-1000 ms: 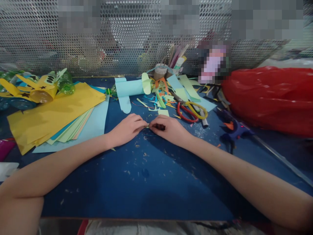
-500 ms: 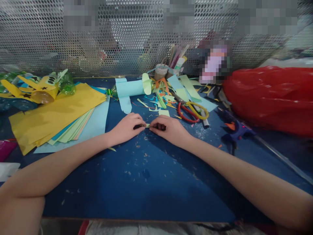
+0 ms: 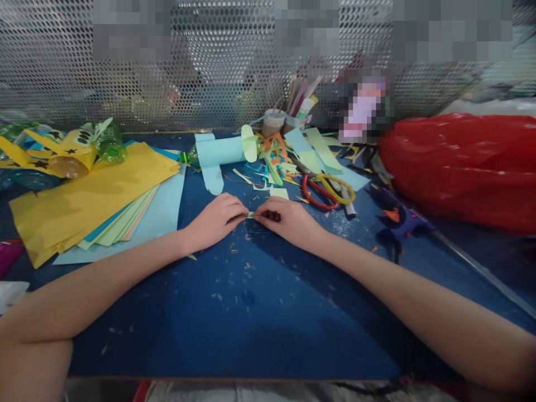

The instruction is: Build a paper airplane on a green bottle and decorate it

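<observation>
Between my two hands, just above the blue table (image 3: 201, 329), is a small light-green paper strip (image 3: 250, 215). My left hand (image 3: 218, 219) pinches its left end between thumb and fingers. At the other end, the fingertips of my right hand (image 3: 288, 220) are closed on the same strip. Most of the strip is covered by fingers. Beyond them lies a bottle wrapped in light-blue paper (image 3: 224, 151), with paper wings and a pale green tail piece. A square of pale green paper (image 3: 278, 193) rests just behind my right hand.
Scissors (image 3: 320, 191) with red and yellow handles lie among paper scraps (image 3: 272, 164). A glue gun (image 3: 404, 220) with a long clear stick and a red plastic bag (image 3: 456, 167) are at right. Coloured paper sheets (image 3: 100, 195) and decorated bottles (image 3: 71, 153) are at left.
The fingers of my left hand have closed up a little more around the strip. Both hands stay in nearly the same place, and the whole view has shifted slightly.
</observation>
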`<state>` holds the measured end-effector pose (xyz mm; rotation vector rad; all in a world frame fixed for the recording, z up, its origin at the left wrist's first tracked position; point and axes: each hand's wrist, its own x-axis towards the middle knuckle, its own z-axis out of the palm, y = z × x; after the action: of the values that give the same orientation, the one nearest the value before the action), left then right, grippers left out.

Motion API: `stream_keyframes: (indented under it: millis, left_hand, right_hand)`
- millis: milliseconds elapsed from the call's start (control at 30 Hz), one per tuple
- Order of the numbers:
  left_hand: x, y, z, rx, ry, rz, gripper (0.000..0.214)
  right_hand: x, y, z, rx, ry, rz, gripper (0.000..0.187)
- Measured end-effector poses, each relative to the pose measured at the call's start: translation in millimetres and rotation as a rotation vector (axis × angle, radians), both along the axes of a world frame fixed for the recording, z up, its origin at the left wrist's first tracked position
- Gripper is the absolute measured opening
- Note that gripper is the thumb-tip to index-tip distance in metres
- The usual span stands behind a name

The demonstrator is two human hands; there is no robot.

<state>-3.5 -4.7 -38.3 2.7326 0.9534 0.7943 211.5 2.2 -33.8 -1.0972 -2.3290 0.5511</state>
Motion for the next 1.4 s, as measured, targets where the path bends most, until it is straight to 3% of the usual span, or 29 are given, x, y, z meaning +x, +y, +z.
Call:
stream_keyframes:
  millis: [333, 600, 1000, 1400]
  left_hand:
    - [0.4, -1.6, 1.2, -0.026, 0.035, 0.019, 0.015]
    - [1.3, -1.2, 1.0, -0.067, 0.06, 0.053, 0.018]
    - [0.3, -1.2, -2.7, 0.008, 0.035, 0.033, 0.018]
    - [4.3, 5.3, 11.2, -0.173, 0.028, 0.101, 0.007]
  right_hand:
    - [-2.2, -4.0, 0.1, 0.027, -0.047, -0.018, 0.007]
    - [0.3, -6.5, -2.7, 0.09, 0.022, 0.056, 0.011]
    - [0.2, -3.8, -0.9, 0.043, 0.013, 0.008, 0.01]
    - [-1.5, -2.9, 1.3, 0.008, -0.01, -0.017, 0.011]
